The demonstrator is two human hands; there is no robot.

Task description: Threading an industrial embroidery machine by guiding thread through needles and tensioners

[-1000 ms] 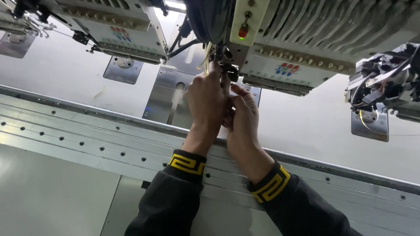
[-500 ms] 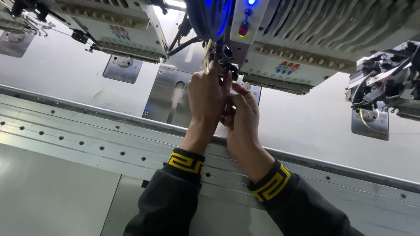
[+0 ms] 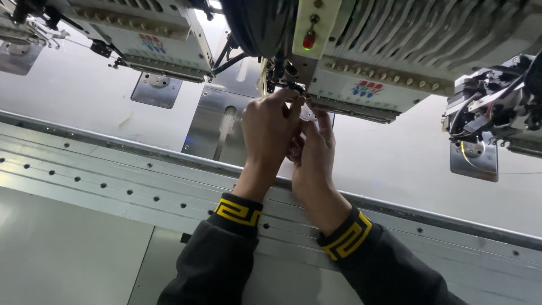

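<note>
Both hands (image 3: 291, 141) pinch up at the needle area (image 3: 288, 85) just above them.

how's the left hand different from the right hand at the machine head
The left hand sits higher, fingertips up at the needle area of the embroidery head; the right hand sits lower and just behind it. The left shows its back; the right is turned edge-on, fingers pointing up. Both wear black sleeves with yellow-patterned cuffs.
</note>
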